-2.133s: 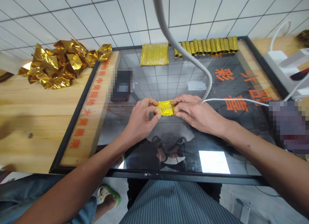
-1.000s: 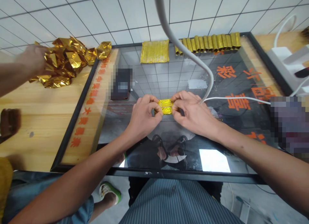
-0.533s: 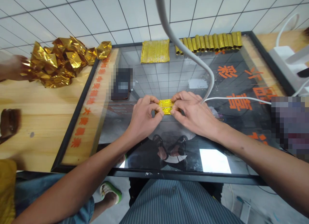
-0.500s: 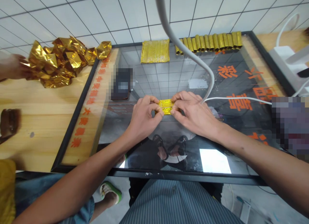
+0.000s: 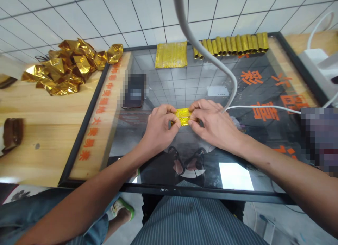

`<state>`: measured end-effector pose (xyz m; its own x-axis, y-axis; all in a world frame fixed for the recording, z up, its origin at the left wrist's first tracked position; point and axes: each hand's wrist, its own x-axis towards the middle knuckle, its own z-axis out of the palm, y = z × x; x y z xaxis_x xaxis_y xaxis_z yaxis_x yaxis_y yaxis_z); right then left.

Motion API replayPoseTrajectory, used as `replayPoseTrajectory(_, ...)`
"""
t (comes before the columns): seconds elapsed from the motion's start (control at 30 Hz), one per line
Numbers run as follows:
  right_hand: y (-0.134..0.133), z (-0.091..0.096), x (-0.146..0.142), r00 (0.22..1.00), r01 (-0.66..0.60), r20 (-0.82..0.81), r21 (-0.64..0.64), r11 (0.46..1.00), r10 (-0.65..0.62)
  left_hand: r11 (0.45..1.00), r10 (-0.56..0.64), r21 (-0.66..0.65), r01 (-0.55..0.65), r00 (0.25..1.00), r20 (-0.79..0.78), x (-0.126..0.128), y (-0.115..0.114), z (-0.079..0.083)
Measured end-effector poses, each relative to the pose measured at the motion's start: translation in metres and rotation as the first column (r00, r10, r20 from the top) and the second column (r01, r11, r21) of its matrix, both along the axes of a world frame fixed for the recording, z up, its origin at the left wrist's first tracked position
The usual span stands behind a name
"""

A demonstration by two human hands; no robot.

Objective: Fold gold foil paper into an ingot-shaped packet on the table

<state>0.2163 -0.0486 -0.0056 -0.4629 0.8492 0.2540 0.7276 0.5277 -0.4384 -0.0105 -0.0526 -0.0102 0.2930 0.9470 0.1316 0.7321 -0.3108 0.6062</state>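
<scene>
Both ends of the shiny, crinkled yellow foil piece (image 5: 183, 117) were hidden where left hand (image 5: 161, 127) and right hand (image 5: 213, 122) pinched it.

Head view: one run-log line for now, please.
left hand: grip on gold foil piece, left end | right hand: grip on right end | below: glass top | beyond: ribbed foil sheet, row of foil tubes
</scene>
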Motion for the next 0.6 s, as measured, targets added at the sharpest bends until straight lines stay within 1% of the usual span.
replayPoseTrajectory(0.17, 0.0, 0.001, -0.001, 1.0, 0.001, 0.002, -0.004, 1.0, -0.001, 0.999, 0.041, -0.002, -0.041, 0.998, 0.05, 0.003, -0.001, 0.0)
replayPoseTrajectory(0.3, 0.0, 0.003, -0.002, 1.0, -0.006, -0.004, -0.018, 1.0, 0.006, 0.999, 0.016, -0.033, -0.009, 0.975, 0.221, -0.007, -0.001, 0.006)
replayPoseTrajectory(0.33, 0.0, 0.004, -0.002, 1.0, -0.007, -0.004, -0.021, 1.0, 0.007, 0.999, 0.019, -0.039, -0.009, 0.97, 0.244, -0.01, -0.002, 0.008)
replayPoseTrajectory(0.37, 0.0, 0.004, -0.002, 1.0, -0.009, -0.006, -0.022, 1.0, 0.009, 0.999, 0.023, -0.037, -0.014, 0.969, 0.245, -0.014, -0.003, 0.009)
replayPoseTrajectory(0.43, -0.001, 0.005, -0.002, 1.0, -0.014, -0.012, -0.019, 1.0, 0.014, 1.0, 0.013, -0.002, -0.013, 0.981, 0.193, -0.022, -0.006, 0.01)
replayPoseTrajectory(0.53, -0.001, 0.005, -0.002, 1.0, -0.02, -0.02, -0.015, 1.0, 0.02, 0.997, -0.042, 0.073, 0.036, 0.996, 0.074, -0.027, -0.01, 0.008)
replayPoseTrajectory(0.6, -0.001, 0.005, -0.002, 1.0, -0.02, -0.018, -0.012, 1.0, 0.02, 0.993, -0.065, 0.098, 0.062, 0.997, 0.032, -0.026, -0.01, 0.006)
